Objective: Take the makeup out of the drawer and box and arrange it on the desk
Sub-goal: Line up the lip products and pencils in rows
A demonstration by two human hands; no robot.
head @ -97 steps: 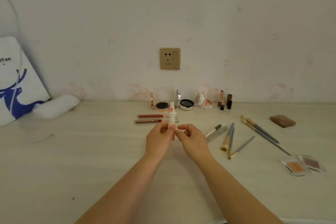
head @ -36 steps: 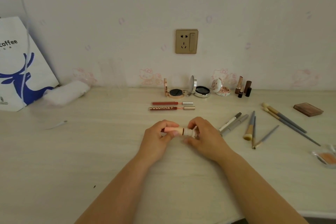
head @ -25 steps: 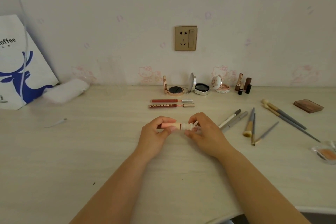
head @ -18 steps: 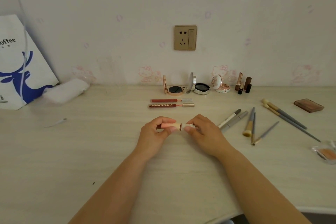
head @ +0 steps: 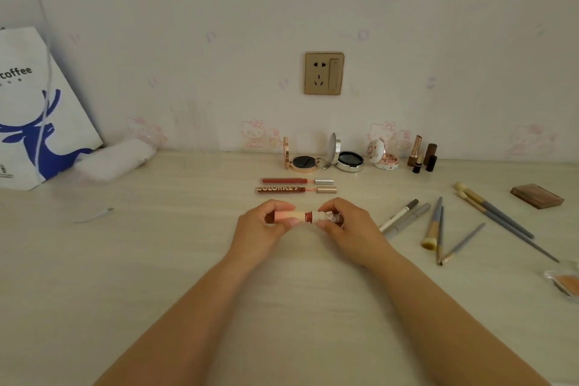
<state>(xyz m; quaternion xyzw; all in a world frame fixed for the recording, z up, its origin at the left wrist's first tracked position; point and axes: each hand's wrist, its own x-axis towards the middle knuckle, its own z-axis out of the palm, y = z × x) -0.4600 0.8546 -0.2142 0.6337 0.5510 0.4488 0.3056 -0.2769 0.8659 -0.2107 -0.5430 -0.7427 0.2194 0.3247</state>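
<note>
A small pink lip gloss tube (head: 289,215) lies sideways just above the desk's middle, held between both hands. My left hand (head: 263,232) pinches its pink body. My right hand (head: 347,229) pinches its white decorated cap (head: 326,217). A dark red band shows at the joint between body and cap. Two red lip gloss tubes (head: 296,185) lie side by side just behind. Three open compacts (head: 340,158) and several lipsticks (head: 423,158) stand along the wall.
Pencils (head: 402,218) and several brushes (head: 438,229) lie to the right, with longer brushes (head: 498,213), a brown palette (head: 537,196) and an eyeshadow pan (head: 564,282) further right. A coffee bag (head: 34,110) and white roll (head: 112,160) sit at far left. A wall socket (head: 324,73) is above.
The tube went from upright to lying sideways between my hands. In the last half second the cap has drawn slightly away from the body, baring a dark red band.
</note>
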